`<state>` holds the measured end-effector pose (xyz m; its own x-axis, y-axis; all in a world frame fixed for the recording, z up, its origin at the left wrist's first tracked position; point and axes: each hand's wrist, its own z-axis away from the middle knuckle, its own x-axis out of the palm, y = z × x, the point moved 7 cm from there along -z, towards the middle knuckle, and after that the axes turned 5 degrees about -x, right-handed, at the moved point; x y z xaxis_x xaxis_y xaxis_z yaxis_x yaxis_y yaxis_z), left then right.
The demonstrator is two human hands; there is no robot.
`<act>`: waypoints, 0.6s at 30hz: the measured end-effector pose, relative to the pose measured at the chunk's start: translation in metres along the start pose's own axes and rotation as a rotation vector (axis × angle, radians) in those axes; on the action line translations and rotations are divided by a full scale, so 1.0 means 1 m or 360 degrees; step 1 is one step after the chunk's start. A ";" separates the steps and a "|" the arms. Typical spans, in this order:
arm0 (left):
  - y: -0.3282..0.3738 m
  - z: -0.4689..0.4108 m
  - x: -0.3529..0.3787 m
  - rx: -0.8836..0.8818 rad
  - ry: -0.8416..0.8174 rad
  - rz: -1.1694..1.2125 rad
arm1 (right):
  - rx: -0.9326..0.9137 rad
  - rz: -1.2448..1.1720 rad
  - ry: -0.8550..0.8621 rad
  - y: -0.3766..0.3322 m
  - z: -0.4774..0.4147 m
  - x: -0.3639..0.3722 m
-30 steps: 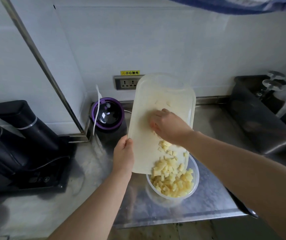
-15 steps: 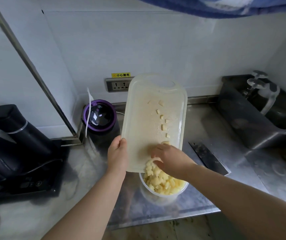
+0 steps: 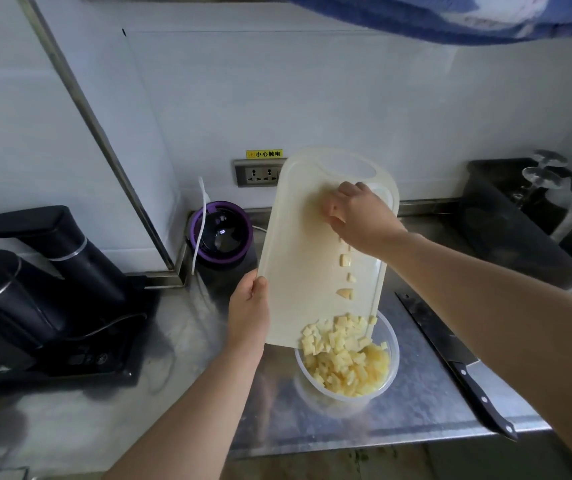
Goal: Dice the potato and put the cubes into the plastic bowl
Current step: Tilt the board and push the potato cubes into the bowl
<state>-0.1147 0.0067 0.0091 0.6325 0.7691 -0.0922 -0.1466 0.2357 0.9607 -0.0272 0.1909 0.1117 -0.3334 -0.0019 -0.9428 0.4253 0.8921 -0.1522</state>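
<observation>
The white plastic cutting board (image 3: 298,258) is tilted steeply, its handle hole up toward the wall and its lower edge over the clear plastic bowl (image 3: 394,362) on the steel counter (image 3: 416,403). The left hand (image 3: 248,313) holds the board by its left edge, grip clamped with the thumb on the top face. The right hand (image 3: 357,216) lies high on the board just below the handle hole, fingers bent down onto the surface; whether that grip encloses any cube cannot be told. Half a second ago this hand was at the board's lower edge on the heap above the bowl; it has since gone back up the board. The potato cubes (image 3: 343,365) fill much of the bowl and pile against the board's bottom edge. A few stray cubes (image 3: 345,260) cling in a line near the right side of the board, below the right hand; earlier they lay uncovered with more of them showing. A black-handled knife (image 3: 457,362) lies on the counter right of the bowl, apart from it; a purple-rimmed appliance (image 3: 220,233) stands behind the board's left side.
</observation>
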 end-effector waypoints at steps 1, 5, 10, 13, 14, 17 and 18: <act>-0.001 0.000 -0.002 -0.0017 0.0008 0.0010 | -0.0020 -0.0035 -0.0008 -0.001 0.004 0.003; -0.005 -0.001 -0.007 -0.0068 0.0055 0.0067 | -0.0041 -0.0177 -0.0093 -0.008 0.023 0.016; -0.004 -0.003 -0.010 -0.0111 0.0114 0.0143 | 0.0090 -0.0278 -0.0257 -0.012 0.060 0.042; -0.009 -0.004 -0.010 -0.0151 0.0152 0.0150 | 0.0144 -0.0338 -0.0337 -0.016 0.085 0.059; -0.011 -0.005 -0.010 -0.0163 0.0159 0.0144 | 0.0171 -0.0360 -0.0358 -0.018 0.093 0.063; -0.011 -0.003 -0.009 -0.0151 0.0161 0.0126 | 0.0228 -0.0414 -0.0466 -0.021 0.112 0.072; -0.010 -0.002 -0.009 -0.0137 0.0153 0.0121 | 0.0225 -0.0418 -0.0517 -0.022 0.116 0.072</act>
<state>-0.1206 -0.0013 -0.0007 0.5419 0.8390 -0.0485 -0.2585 0.2213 0.9403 0.0369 0.1187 0.0125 -0.1734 -0.3825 -0.9076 0.4797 0.7720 -0.4170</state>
